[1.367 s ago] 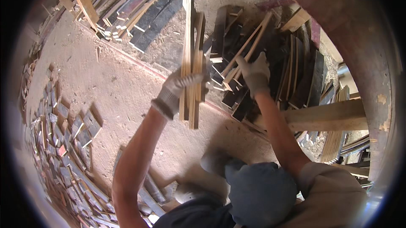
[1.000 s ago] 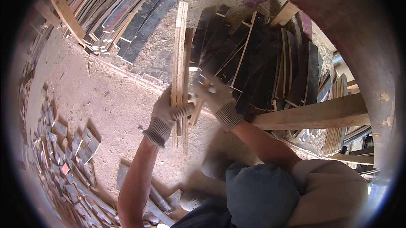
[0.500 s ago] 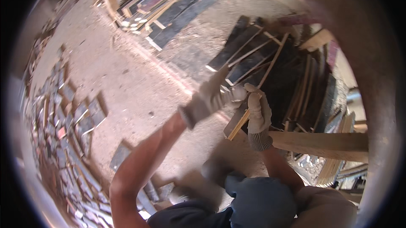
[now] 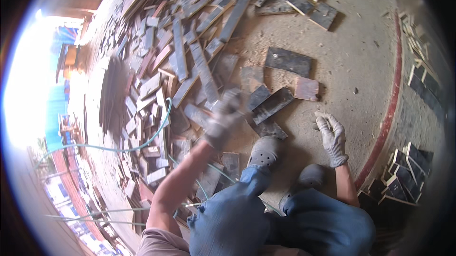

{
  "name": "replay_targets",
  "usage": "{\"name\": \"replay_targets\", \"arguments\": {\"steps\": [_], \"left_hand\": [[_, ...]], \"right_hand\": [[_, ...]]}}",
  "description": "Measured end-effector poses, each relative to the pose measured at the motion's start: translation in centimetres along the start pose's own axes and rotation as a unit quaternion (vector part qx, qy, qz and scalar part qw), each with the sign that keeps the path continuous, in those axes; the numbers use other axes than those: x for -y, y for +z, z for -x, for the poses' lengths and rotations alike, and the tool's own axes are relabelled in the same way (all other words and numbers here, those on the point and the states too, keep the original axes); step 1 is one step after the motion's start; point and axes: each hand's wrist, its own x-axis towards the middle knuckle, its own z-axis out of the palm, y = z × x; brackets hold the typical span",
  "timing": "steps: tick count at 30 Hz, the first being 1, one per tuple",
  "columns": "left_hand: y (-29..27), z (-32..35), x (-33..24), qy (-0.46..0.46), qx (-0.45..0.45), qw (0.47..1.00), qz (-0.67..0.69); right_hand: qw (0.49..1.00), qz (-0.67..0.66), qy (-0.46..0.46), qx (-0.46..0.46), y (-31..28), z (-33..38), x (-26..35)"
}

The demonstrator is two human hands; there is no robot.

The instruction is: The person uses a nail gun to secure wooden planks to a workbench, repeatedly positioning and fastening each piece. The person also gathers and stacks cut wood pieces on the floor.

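Left hand (image 4: pixel 223 123) was blurry over the scattered wood offcuts (image 4: pixel 199 73) on the floor, grip unclear. Right hand (image 4: pixel 331 135) hung half-curled, empty. Loads of offcuts not gathered, far and left.

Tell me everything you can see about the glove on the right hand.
The glove is a knitted work glove, light grey and dusty, with a ribbed cuff at the wrist. It covers the whole right hand. The fingers are loosely curled and seem to hold nothing. It hangs over the sandy floor, right of the grey clog shoe.
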Motion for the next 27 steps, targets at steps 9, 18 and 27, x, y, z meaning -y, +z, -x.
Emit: {"name": "replay_targets", "arguments": {"steps": [9, 18, 27], "left_hand": [[-16.5, -6.4, 2.1, -0.136, -0.319, 0.830, -0.437], [-6.1, -13.2, 6.6, -0.200, -0.246, 0.926, -0.203], [-14.2, -11.6, 10.8, -0.012, -0.236, 0.878, -0.417]], "right_hand": [[0.910, 0.386, -0.136, 0.065, 4.1, -11.2, 8.1], [0.767, 0.611, -0.134, 0.143, 15.5, -24.9, 15.1], [0.720, 0.656, -0.209, 0.086, 30.9, -37.2, 13.5]]}}
